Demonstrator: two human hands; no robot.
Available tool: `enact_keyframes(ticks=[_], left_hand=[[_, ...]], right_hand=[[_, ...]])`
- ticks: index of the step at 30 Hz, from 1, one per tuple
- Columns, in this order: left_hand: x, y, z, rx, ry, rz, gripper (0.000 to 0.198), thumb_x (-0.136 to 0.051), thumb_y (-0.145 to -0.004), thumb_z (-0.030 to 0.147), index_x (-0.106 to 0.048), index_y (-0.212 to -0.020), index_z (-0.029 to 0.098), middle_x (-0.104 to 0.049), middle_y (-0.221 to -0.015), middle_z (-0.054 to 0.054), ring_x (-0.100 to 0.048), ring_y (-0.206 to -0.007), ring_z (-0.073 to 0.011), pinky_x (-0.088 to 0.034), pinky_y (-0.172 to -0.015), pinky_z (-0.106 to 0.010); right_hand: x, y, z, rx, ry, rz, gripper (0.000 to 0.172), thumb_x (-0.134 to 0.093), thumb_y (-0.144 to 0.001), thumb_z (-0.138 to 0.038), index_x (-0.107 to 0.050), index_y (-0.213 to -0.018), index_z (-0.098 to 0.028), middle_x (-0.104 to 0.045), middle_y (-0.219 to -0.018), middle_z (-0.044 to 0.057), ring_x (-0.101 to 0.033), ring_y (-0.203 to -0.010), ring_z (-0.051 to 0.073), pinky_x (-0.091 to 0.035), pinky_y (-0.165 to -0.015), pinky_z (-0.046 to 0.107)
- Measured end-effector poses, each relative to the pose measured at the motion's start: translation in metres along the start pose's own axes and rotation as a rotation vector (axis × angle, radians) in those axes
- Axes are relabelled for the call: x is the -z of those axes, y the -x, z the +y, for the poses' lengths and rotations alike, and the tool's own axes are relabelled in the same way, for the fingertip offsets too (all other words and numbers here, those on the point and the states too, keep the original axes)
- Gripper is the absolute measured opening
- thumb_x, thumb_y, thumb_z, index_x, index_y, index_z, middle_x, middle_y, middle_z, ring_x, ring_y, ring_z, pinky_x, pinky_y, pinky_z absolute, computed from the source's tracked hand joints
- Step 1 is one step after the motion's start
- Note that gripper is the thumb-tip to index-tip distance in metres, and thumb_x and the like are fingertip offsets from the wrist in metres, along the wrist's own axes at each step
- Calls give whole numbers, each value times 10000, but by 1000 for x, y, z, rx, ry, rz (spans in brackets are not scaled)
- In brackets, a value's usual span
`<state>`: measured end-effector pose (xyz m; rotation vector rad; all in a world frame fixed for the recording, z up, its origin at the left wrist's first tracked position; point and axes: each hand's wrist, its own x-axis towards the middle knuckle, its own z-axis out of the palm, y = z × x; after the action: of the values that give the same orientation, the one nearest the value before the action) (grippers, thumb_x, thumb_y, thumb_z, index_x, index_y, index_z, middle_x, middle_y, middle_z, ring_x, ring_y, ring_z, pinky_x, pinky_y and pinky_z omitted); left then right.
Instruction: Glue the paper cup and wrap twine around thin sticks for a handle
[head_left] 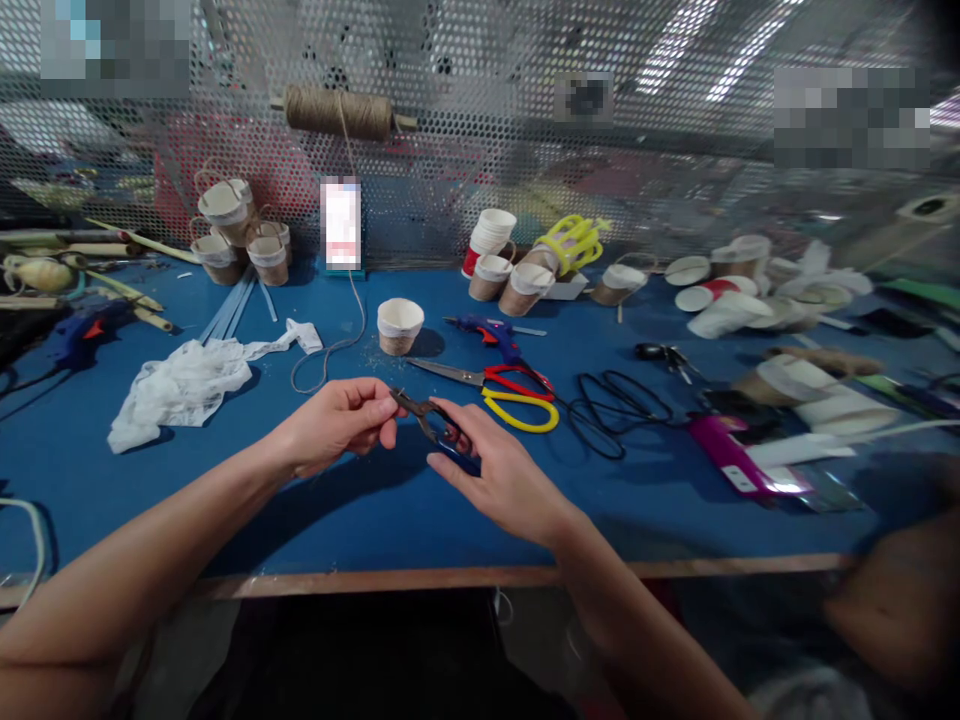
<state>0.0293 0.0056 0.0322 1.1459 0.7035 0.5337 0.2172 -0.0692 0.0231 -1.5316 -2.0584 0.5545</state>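
Note:
My right hand (502,465) is wrapped around the dark handles of a pair of pliers (420,412), whose jaws point up and left. At those jaws, my left hand (341,425) is closed in a pinch; whatever lies between its fingertips is too small to make out. Just beyond the hands stands a small paper cup (400,325), brown around its lower part with a white band at the rim. Scissors (514,382) with one red and one yellow handle lie right of the cup, below a blue glue gun (491,335).
White gauzy cloth (187,385) is heaped on the left of the blue table (322,530). Handled cups (225,205) are stacked behind it. A twine roll (337,112) hangs on the mesh, above a phone (340,225). Black cable (615,410) and a purple device (739,455) lie rightward.

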Motion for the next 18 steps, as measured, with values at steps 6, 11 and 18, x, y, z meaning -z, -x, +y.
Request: enact_keyframes(ticks=[6, 11, 18], left_hand=[[2, 0, -6, -95, -81, -1, 225, -543, -799, 315, -471, -673, 142, -561, -560, 26, -324, -406, -23, -225, -418, -172], [3, -1, -9, -135, -136, 7, 238, -519, -819, 322, -466, -674, 142, -551, -580, 31, -327, -423, -23, -228, -423, -175], [1, -2, -9, -152, -91, 10, 181, -528, -817, 316, -504, -759, 146, -558, -566, 35, -329, -415, -27, -226, -421, -173]], right_hand=[[-3, 0, -2, -4, 18, 21, 441, -496, -834, -324, -430, -1238, -161, -539, -837, 60, -536, -729, 168, -495, -680, 340], [-6, 1, -3, -7, 43, 42, 448, -493, -835, -314, -441, -1238, -124, -545, -823, 64, -540, -711, 166, -493, -684, 328], [-4, 0, -1, -30, -38, 65, 489, -527, -813, -346, -409, -1256, -174, -548, -925, 75, -547, -762, 170, -514, -692, 358]])
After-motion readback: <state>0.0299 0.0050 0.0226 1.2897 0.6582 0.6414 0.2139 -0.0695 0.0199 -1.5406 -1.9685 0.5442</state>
